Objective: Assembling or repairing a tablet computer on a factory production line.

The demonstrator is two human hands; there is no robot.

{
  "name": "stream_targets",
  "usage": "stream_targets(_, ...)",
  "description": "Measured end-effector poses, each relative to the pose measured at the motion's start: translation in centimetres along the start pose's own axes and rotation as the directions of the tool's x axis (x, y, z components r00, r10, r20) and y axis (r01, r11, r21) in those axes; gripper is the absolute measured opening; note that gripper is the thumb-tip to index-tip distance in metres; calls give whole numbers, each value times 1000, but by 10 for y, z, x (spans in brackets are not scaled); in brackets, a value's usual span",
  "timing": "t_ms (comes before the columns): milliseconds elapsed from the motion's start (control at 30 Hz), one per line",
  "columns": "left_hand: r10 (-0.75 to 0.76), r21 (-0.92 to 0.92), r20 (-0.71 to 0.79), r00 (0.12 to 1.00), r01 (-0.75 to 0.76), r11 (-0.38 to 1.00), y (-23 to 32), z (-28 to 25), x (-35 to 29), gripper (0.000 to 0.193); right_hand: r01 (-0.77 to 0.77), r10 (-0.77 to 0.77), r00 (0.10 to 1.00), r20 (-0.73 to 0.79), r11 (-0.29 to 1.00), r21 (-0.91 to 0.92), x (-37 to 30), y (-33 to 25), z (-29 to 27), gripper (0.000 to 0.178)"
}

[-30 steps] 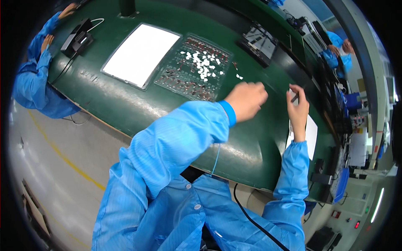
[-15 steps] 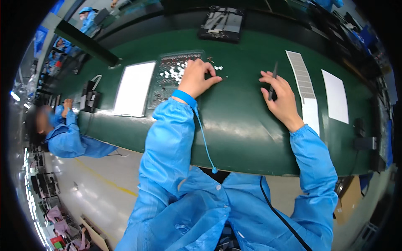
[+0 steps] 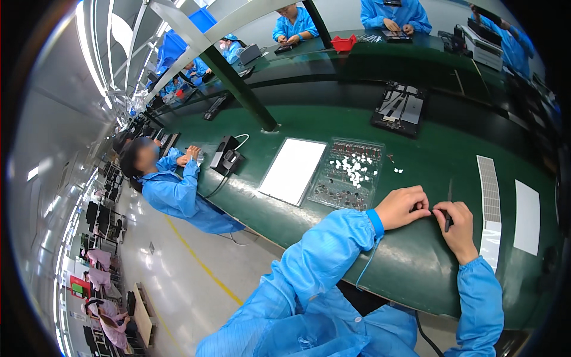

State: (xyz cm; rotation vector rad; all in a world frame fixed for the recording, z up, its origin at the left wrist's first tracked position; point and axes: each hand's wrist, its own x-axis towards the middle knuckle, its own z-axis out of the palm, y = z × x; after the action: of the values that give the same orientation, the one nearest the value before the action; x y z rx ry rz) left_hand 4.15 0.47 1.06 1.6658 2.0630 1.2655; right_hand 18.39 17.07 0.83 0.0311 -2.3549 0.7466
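Observation:
My left hand (image 3: 404, 208) is closed in a pinch, its thumb and forefinger meeting beside my right hand (image 3: 457, 229). What sits between those fingertips is too small to make out. My right hand grips dark, slim tweezers (image 3: 449, 193), their pointed end directed away from me, and its fingertips come up almost against the left ones. Left of both hands lies a clear plastic tray (image 3: 319, 178) holding rows of small dark parts and a heap of little white pieces (image 3: 355, 170). A few more white bits (image 3: 398, 171) rest on the green table beside it.
A white sheet (image 3: 294, 171) lies left of the tray. To the right are a strip of labels (image 3: 489, 196) and a white card (image 3: 527, 217). An opened device (image 3: 399, 109) sits farther back. A green post (image 3: 238, 89) rises from the table; a co-worker (image 3: 172, 178) sits at left.
My left hand has left the tray and come over to my right hand, now pinching. The view has swung left, showing more of the room. The tweezers stay in my right hand.

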Motion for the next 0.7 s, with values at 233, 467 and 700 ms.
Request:
stream_targets(233, -30, -99, -43, 999, 26, 995, -7, 6, 5, 15, 15, -15, 999, 38, 1000, -6, 5, -2, 0, 13)
stream_targets(467, -32, -129, -64, 997, 23, 991, -2, 6, 2, 15, 42, -42, 999, 20, 999, -19, -2, 0, 4, 13)
stream_targets(700, 48, -130, -95, 994, -60, 990, -12, 13, 2, 15, 82, -82, 996, -21, 997, -14, 0, -5, 6, 11)
